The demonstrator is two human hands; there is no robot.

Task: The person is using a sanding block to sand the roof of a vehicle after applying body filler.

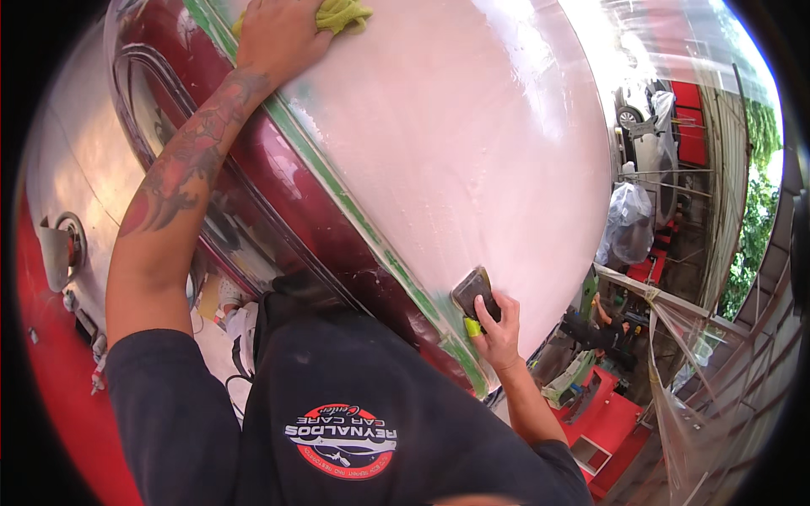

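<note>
A large pale, whitish car roof (439, 143) spreads before me, wet-looking in places. Along its left edge runs a green strip (337, 190), bordering glossy dark red bodywork (278, 169). My left hand (278, 38) reaches across to the far left of the roof, closed on a yellow-green cloth (342, 15) that bulges out beside the fingers; its fingertips are partly cut off by the upper edge. Nearer, at the right, my right hand (499, 337) grips a dark sanding block (474, 291) flat against the roof. A bright yellow patch (472, 327) shows by its fingers.
My torso leans against the car's side. On the right are a plastic-wrapped object (629, 219), red panels (599, 409), a white car (637, 110) and hanging clear plastic sheeting (666, 405). Another person (603, 329) is farther off. A wheel-like round part (72, 240) lies at the left.
</note>
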